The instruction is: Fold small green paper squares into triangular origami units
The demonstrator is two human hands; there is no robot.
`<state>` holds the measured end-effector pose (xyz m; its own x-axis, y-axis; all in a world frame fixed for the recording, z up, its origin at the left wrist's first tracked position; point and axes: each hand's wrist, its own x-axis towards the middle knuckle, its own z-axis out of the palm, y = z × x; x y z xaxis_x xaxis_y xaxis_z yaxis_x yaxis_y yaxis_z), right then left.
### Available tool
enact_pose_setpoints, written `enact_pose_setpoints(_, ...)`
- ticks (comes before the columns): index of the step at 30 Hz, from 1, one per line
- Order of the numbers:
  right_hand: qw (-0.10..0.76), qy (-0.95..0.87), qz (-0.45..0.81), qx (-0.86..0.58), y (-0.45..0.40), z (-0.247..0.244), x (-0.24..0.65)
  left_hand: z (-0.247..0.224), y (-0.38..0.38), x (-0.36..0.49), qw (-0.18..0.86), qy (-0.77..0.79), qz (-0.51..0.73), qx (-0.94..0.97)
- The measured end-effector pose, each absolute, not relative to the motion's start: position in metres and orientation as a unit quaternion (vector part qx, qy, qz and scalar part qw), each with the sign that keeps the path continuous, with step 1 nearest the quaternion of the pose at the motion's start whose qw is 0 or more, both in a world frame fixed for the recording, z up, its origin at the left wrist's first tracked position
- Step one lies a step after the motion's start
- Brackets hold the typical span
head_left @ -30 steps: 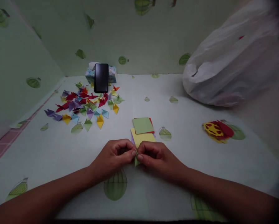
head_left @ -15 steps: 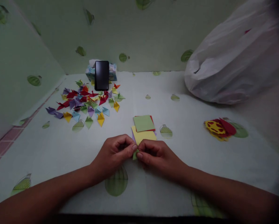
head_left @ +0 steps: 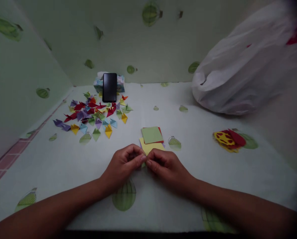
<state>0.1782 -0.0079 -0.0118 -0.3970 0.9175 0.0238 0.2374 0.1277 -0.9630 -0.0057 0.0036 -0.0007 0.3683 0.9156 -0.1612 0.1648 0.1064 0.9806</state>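
My left hand (head_left: 127, 162) and my right hand (head_left: 164, 166) meet at the near middle of the table, thumbs and fingers pinched together. Between their fingertips is a small green folded paper (head_left: 143, 164), mostly covered by the fingers; its exact shape cannot be made out. Just beyond the hands lie a yellow paper sheet (head_left: 149, 146) over a purple one, and a green paper square (head_left: 152, 135) on top of a red one. To the left spreads a loose heap of small folded paper pieces (head_left: 96, 134) in many colours.
A black phone (head_left: 110, 88) leans on a tissue box (head_left: 98, 84) behind the heap. A large white plastic bag (head_left: 228, 83) fills the back right. Red and yellow cut-out pieces (head_left: 229, 140) lie at the right. Walls rise behind and at the left.
The view has tilted slightly, so things on the table appear a little lower. Both hands keep their pinch on the green paper, and less of it shows now.
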Motion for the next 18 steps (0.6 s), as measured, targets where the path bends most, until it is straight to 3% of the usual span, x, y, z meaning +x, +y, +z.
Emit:
enact_pose_setpoints(7, 0.355, -0.653, 0.527, -0.413, -0.005, -0.014, 0.173, -0.008, 0.005, -0.008, 0.54, 0.456, 0.349, 0.616)
enact_pose_setpoints(18, 0.422, -0.712, 0.342, -0.445, -0.002, -0.025, 0.166, -0.017, 0.009, 0.0, 0.555, 0.427, 0.416, 0.581)
